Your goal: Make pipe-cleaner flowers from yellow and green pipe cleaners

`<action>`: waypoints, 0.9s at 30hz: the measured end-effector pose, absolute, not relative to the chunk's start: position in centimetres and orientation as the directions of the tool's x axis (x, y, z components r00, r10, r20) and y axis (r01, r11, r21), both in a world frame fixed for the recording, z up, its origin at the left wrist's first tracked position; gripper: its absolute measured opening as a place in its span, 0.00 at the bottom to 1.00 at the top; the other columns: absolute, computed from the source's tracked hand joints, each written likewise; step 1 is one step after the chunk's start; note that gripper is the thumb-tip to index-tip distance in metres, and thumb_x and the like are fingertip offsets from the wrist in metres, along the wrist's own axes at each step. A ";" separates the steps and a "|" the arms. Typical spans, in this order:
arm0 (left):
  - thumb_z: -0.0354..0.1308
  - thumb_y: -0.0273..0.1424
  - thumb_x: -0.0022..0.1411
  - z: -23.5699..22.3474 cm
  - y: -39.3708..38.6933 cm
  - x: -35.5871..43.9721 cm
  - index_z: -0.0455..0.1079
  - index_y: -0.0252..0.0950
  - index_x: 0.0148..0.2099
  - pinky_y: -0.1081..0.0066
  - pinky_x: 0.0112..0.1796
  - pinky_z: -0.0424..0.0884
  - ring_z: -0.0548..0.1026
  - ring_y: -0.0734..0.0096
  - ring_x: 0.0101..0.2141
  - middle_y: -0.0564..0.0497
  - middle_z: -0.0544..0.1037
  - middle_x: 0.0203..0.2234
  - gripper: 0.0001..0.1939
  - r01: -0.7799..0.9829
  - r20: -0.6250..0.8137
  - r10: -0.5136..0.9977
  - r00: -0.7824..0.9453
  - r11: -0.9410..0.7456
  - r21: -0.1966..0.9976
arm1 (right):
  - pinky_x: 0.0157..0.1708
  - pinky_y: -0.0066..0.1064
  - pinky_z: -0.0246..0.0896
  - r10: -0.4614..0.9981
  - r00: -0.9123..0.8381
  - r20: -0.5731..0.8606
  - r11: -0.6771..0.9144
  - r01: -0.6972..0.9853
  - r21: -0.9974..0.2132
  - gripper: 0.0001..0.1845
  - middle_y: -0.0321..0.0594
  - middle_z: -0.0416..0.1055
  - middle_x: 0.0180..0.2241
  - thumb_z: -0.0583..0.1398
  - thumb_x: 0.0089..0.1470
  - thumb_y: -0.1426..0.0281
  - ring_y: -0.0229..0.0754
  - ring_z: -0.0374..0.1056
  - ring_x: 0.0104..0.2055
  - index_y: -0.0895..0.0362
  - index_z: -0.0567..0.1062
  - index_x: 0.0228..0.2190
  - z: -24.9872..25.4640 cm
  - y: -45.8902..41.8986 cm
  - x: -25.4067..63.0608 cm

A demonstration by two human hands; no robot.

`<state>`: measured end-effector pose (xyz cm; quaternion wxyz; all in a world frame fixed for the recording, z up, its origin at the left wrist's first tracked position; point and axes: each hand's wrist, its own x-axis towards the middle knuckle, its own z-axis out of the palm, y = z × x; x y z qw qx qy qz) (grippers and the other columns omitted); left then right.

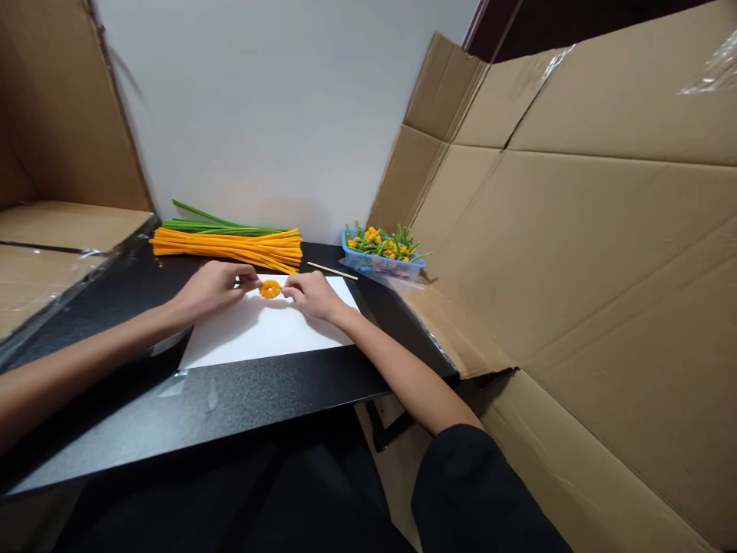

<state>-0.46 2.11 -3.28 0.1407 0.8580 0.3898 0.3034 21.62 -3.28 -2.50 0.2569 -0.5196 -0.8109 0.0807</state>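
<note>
Above the white sheet (259, 330), a small ring of orange pipe cleaner (263, 290) shows a little opening at its middle. My left hand (217, 286) pinches its left edge with thumb and fingertips; a bit of green shows among those fingers. From the other side my right hand (315, 295) has thumb and fingertips closed on the right edge of the same ring. Behind my left hand lies a bundle of orange pipe cleaners (230, 246), with green pipe cleaners (216, 226) just beyond it.
A thin wooden stick (332, 270) lies behind my right hand. At the back right a blue basket (383, 265) holds green stems with orange pieces. Cardboard panels (593, 253) stand to the right and left of the black table (276, 388); a pale wall rises behind.
</note>
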 end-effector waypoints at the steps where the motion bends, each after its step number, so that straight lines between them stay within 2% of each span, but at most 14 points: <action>1: 0.56 0.44 0.57 -3.0 2.2 -0.5 0.78 0.38 0.32 0.73 0.27 0.57 0.71 0.68 0.25 0.49 0.80 0.25 0.16 0.593 0.397 0.756 0.521 -0.655 0.469 | 0.35 0.25 0.54 0.879 -0.344 0.329 0.459 0.798 -0.392 0.09 0.34 0.76 0.26 0.62 0.60 0.75 0.35 0.67 0.30 0.59 0.79 0.28 -2.4 -3.2 21.8; 4: 0.57 0.44 0.55 -2.2 2.5 -0.7 0.78 0.38 0.30 0.73 0.27 0.57 0.70 0.68 0.25 0.50 0.79 0.23 0.16 0.602 0.368 0.772 0.519 -0.635 0.484 | 0.35 0.25 0.53 0.861 -0.395 0.321 0.499 0.775 -0.387 0.10 0.34 0.75 0.25 0.61 0.58 0.78 0.35 0.65 0.29 0.59 0.79 0.26 -2.0 -2.6 22.6; 9: 0.59 0.44 0.54 -1.8 3.0 -0.8 0.77 0.36 0.28 0.74 0.25 0.55 0.67 0.71 0.22 0.51 0.75 0.18 0.16 0.567 0.298 0.772 0.562 -0.622 0.541 | 0.31 0.26 0.49 0.835 -0.474 0.279 0.550 0.719 -0.426 0.11 0.31 0.68 0.19 0.61 0.56 0.78 0.33 0.58 0.24 0.59 0.79 0.24 -1.8 -1.8 24.1; 14: 0.59 0.43 0.57 -2.5 3.0 -0.6 0.78 0.35 0.30 0.74 0.25 0.56 0.68 0.72 0.22 0.51 0.76 0.19 0.16 0.538 0.321 0.747 0.582 -0.650 0.537 | 0.29 0.26 0.47 0.835 -0.489 0.252 0.548 0.705 -0.449 0.11 0.29 0.65 0.18 0.61 0.57 0.75 0.32 0.55 0.23 0.60 0.79 0.25 -1.6 -2.0 25.0; 17: 0.58 0.42 0.60 -2.8 2.4 -0.4 0.80 0.34 0.34 0.75 0.27 0.58 0.70 0.72 0.24 0.50 0.79 0.22 0.17 0.548 0.341 0.743 0.577 -0.661 0.512 | 0.29 0.26 0.48 0.858 -0.465 0.219 0.511 0.723 -0.465 0.10 0.30 0.67 0.19 0.60 0.58 0.74 0.32 0.58 0.23 0.60 0.80 0.27 -1.9 -2.3 25.0; 19: 0.57 0.39 0.61 -2.8 1.8 -0.2 0.80 0.33 0.36 0.74 0.29 0.59 0.72 0.71 0.26 0.49 0.81 0.26 0.16 0.556 0.366 0.738 0.567 -0.671 0.491 | 0.30 0.26 0.51 0.868 -0.446 0.218 0.492 0.714 -0.498 0.07 0.33 0.71 0.21 0.61 0.58 0.73 0.34 0.62 0.24 0.60 0.81 0.33 -2.2 -2.4 24.8; 22: 0.56 0.38 0.63 -2.8 1.0 0.1 0.80 0.32 0.37 0.74 0.30 0.59 0.71 0.72 0.26 0.49 0.81 0.28 0.16 0.545 0.415 0.726 0.548 -0.686 0.481 | 0.32 0.27 0.58 0.866 -0.404 0.293 0.497 0.644 -0.582 0.15 0.39 0.79 0.30 0.64 0.56 0.68 0.37 0.70 0.29 0.60 0.80 0.45 -2.7 -2.6 23.8; 24: 0.56 0.39 0.65 -2.7 0.6 0.3 0.79 0.33 0.37 0.73 0.30 0.58 0.71 0.72 0.26 0.49 0.81 0.28 0.16 0.523 0.444 0.716 0.539 -0.697 0.490 | 0.33 0.27 0.62 0.871 -0.370 0.323 0.487 0.569 -0.663 0.15 0.42 0.81 0.33 0.63 0.56 0.66 0.39 0.73 0.31 0.59 0.81 0.43 -3.0 -2.7 23.0; 27: 0.57 0.36 0.65 -2.8 0.0 0.7 0.78 0.33 0.37 0.73 0.29 0.58 0.71 0.73 0.25 0.49 0.81 0.28 0.13 0.516 0.480 0.714 0.510 -0.700 0.493 | 0.32 0.28 0.66 0.895 -0.339 0.291 0.428 0.467 -0.773 0.12 0.42 0.81 0.30 0.62 0.55 0.65 0.41 0.76 0.30 0.60 0.81 0.37 -3.2 -2.9 22.0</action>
